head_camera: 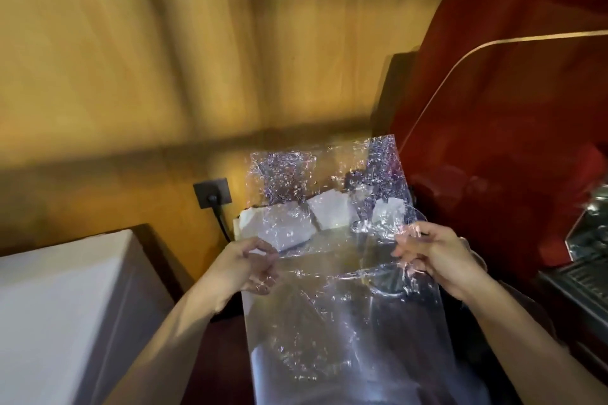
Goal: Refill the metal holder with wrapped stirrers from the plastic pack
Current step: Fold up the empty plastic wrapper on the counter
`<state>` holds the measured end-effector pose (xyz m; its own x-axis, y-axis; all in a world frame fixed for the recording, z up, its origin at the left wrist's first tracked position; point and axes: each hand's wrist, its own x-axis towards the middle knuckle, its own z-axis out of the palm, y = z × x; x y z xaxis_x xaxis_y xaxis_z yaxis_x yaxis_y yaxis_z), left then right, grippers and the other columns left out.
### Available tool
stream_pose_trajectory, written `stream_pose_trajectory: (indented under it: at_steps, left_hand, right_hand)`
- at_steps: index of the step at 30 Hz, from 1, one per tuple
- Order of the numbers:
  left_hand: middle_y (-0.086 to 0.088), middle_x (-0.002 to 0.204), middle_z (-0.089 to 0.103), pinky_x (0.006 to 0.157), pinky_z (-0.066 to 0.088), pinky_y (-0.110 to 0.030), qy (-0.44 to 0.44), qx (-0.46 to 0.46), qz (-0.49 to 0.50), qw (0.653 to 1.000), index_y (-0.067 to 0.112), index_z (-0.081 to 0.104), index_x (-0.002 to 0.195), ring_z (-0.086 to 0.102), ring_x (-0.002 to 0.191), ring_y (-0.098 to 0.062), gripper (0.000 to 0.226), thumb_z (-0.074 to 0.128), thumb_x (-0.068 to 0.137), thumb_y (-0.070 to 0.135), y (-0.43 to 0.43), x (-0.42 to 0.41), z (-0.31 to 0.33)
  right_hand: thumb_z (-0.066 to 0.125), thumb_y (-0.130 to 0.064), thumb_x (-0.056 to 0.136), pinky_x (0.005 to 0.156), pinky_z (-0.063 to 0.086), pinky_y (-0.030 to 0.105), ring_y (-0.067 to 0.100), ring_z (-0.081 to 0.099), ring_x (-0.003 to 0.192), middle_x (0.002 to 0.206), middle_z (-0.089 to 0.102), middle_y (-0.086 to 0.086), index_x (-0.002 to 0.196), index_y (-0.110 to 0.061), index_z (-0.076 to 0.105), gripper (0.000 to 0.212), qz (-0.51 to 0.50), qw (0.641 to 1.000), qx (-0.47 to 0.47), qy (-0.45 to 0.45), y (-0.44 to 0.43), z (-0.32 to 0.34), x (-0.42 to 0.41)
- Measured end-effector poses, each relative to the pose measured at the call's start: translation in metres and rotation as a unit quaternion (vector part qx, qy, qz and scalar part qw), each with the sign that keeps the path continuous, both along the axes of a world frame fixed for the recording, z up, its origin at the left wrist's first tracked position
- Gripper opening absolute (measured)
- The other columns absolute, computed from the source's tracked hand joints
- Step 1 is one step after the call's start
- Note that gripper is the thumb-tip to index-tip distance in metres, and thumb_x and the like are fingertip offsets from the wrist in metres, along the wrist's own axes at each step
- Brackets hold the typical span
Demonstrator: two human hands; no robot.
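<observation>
A clear, crinkled plastic pack [342,316] hangs in front of me, held by both hands. My left hand [245,265] pinches its left edge and my right hand [437,260] grips its right side. No stirrers show inside the pack; it looks see-through. Behind the pack, seen through the plastic, white paper-wrapped pieces [325,215] stand in bunches at the wall. The metal holder itself is hidden behind the plastic and I cannot make it out.
A red espresso machine [513,102] fills the right, with its metal drip grate [582,276] at the right edge. A white box-like appliance [59,312] stands at the lower left. A dark wall socket [212,192] with a black cable sits on the wooden wall [164,59].
</observation>
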<state>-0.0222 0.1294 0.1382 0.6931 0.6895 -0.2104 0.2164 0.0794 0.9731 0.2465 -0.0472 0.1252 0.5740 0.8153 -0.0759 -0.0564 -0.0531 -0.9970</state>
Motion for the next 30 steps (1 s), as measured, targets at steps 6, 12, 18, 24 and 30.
stream_pose_trajectory:
  at_steps: [6,12,18,24,30]
  left_hand:
    - [0.002,0.038,0.054,0.034,0.033,-0.017,-0.011,0.067,0.023,0.997,0.007,0.053,0.064,0.043,0.032,-0.010,0.023,0.063,0.085,0.011,0.000,-0.011,-0.009]
    - [0.001,0.047,0.061,0.035,0.036,-0.015,-0.059,0.096,0.002,0.994,-0.008,0.060,0.080,0.045,0.034,-0.007,0.013,0.057,0.087,0.002,0.002,-0.021,-0.015]
    - [-0.005,0.058,0.068,0.042,0.045,-0.016,-0.082,0.107,-0.033,0.990,-0.008,0.058,0.090,0.056,0.042,-0.006,0.022,0.060,0.079,0.010,0.007,-0.033,-0.020]
    - [-0.005,0.059,0.069,0.047,0.048,-0.016,-0.124,0.095,0.004,0.988,0.002,0.063,0.078,0.060,0.050,-0.011,0.020,0.050,0.085,-0.011,0.009,-0.034,-0.030]
    - [-0.015,0.059,0.064,0.051,0.049,-0.019,-0.139,0.107,0.033,0.984,0.009,0.060,0.040,0.061,0.057,-0.020,0.049,0.043,0.067,-0.028,0.006,-0.033,-0.033]
  right_hand:
    - [0.068,-0.014,0.072,0.040,0.050,0.021,0.019,0.064,0.046,0.061,0.071,0.011,0.077,-0.009,0.064,0.008,0.018,0.999,0.024,0.019,0.003,-0.010,-0.004]
    - [0.068,-0.011,0.070,0.041,0.048,0.021,0.018,0.062,0.047,0.065,0.071,0.013,0.079,-0.007,0.068,0.011,0.041,0.996,0.068,0.035,0.006,-0.016,-0.003]
    - [0.068,-0.008,0.069,0.045,0.053,0.023,0.021,0.066,0.053,0.069,0.072,0.016,0.089,-0.002,0.069,0.021,0.077,0.993,0.075,0.050,0.004,-0.020,0.000]
    - [0.059,0.001,0.073,0.055,0.057,0.022,0.020,0.070,0.061,0.075,0.074,0.017,0.089,0.001,0.071,0.019,0.108,0.989,0.066,0.073,-0.002,-0.020,0.002]
    - [0.054,0.021,0.073,0.058,0.057,0.022,0.018,0.070,0.061,0.065,0.072,0.013,0.057,-0.001,0.070,0.032,0.094,0.992,0.059,0.057,-0.005,-0.023,0.000]
